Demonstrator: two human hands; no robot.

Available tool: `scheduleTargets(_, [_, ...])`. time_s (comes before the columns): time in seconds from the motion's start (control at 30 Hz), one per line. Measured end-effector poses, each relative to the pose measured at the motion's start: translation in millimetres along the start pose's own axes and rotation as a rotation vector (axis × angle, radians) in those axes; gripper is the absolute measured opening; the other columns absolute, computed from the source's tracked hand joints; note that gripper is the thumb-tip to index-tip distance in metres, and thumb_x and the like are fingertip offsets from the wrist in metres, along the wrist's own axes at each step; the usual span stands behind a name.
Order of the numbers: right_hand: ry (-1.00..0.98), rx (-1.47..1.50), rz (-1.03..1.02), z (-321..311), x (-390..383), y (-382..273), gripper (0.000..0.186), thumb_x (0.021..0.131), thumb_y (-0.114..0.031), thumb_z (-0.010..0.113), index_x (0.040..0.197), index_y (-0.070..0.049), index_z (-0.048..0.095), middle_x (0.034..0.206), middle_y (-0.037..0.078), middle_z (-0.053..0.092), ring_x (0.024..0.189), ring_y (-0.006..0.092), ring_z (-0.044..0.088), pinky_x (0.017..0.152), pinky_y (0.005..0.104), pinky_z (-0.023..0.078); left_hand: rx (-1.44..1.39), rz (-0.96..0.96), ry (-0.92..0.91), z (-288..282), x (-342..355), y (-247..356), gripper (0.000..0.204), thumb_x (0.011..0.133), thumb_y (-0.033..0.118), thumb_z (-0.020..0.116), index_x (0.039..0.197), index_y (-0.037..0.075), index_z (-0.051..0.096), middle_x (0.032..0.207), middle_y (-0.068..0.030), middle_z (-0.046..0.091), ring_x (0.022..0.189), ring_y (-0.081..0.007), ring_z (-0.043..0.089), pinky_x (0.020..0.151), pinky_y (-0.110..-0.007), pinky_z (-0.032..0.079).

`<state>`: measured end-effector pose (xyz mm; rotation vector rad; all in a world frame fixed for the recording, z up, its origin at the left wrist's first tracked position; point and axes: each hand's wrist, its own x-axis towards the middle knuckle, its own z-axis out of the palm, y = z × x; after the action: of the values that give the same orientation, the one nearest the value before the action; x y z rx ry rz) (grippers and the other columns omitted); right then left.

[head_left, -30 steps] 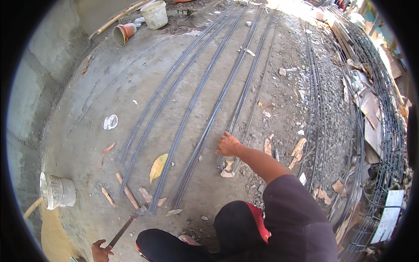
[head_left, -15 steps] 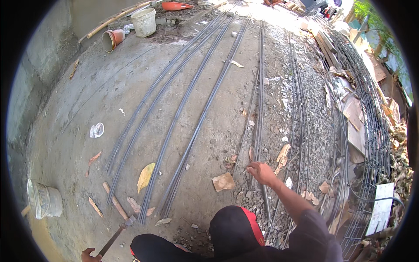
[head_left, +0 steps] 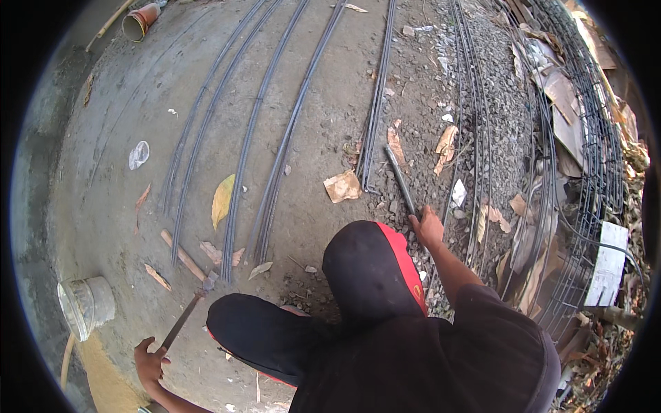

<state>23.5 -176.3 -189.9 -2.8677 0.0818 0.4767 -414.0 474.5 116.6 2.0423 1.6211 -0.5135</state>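
My right hand (head_left: 428,228) is closed round the near end of a grey metal pipe (head_left: 400,179), beside my raised knee. The pipe points away from me over the gravel, just right of a bundle of thin steel rods (head_left: 379,103); one rod in it has a short bent end. At the lower left my left hand (head_left: 149,361) grips the end of a flat dark metal bar (head_left: 180,323). The bar's far end lies close to the head of a wooden-handled hammer (head_left: 183,258) on the ground.
More rod bundles (head_left: 237,186) stretch away across the concrete ground. A whitish bucket (head_left: 87,306) sits at left, a reddish one (head_left: 141,22) at the far left. Steel mesh (head_left: 597,138) and a white board (head_left: 607,265) line the right. A crumpled brown piece (head_left: 342,186) lies near the rods.
The view has tipped down toward my body. The pipe, which pointed back toward me from my right hand, now points away from it, and that hand has drawn back from the rod bundle.
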Motion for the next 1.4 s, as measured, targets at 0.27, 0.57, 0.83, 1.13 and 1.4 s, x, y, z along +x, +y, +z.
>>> scheduleTargets(0.27, [0.104, 0.063, -0.039, -10.4, 3.9, -6.5, 0.033, 0.096, -0.030, 0.062, 0.113, -0.003, 0.057, 0.110, 0.024, 0.064, 0.095, 0.0478, 0.066, 0.083, 0.0568, 0.053, -0.033, -0.011, -0.041, -6.6, 11.3, -8.5, 0.054, 0.090, 0.009, 0.071, 0.139, -0.005, 0.054, 0.067, -0.0175, 0.069, 0.031, -0.0150, 0.045, 0.029, -0.029, 0.029])
scheduleTargets(0.57, [0.279, 0.012, 0.111, -11.8, -32.3, 30.3, 0.051, 0.086, -0.022, 0.072, 0.128, -0.003, 0.051, 0.118, 0.021, 0.053, 0.115, 0.0417, 0.055, 0.094, 0.0527, 0.050, -0.005, -0.017, -0.054, -5.4, 22.4, -0.9, 0.058, 0.087, 0.009, 0.073, 0.140, -0.004, 0.052, 0.066, -0.0184, 0.069, 0.033, -0.0181, 0.050, 0.030, -0.029, 0.031])
scheduleTargets(0.83, [0.350, 0.039, 0.130, -9.9, -20.1, 9.7, 0.054, 0.084, -0.023, 0.075, 0.128, -0.001, 0.052, 0.118, 0.022, 0.055, 0.113, 0.0425, 0.055, 0.093, 0.0534, 0.048, 0.093, 0.006, -0.024, -17.8, 17.1, 43.3, 0.057, 0.086, 0.013, 0.076, 0.137, -0.002, 0.056, 0.067, -0.0159, 0.070, 0.041, -0.0175, 0.058, 0.032, -0.030, 0.035])
scheduleTargets(1.13, [0.320, 0.091, 0.222, 9.3, -15.5, 50.2, 0.040, 0.089, -0.021, 0.067, 0.120, 0.001, 0.053, 0.117, 0.025, 0.058, 0.114, 0.0449, 0.056, 0.095, 0.0544, 0.049, -0.004, 0.024, 0.013, -2.8, 22.5, 17.4, 0.053, 0.083, 0.005, 0.077, 0.130, -0.009, 0.057, 0.067, -0.0192, 0.069, 0.046, -0.0227, 0.067, 0.030, -0.033, 0.037])
scheduleTargets(1.4, [0.248, 0.162, 0.257, -8.4, -13.7, 41.0, 0.038, 0.088, -0.020, 0.066, 0.119, 0.000, 0.055, 0.117, 0.023, 0.059, 0.114, 0.0436, 0.058, 0.094, 0.0547, 0.050, -0.079, 0.037, 0.008, -12.2, 51.0, -6.5, 0.060, 0.075, -0.005, 0.079, 0.128, -0.016, 0.052, 0.075, -0.0273, 0.070, 0.056, -0.0328, 0.074, 0.031, -0.037, 0.041])
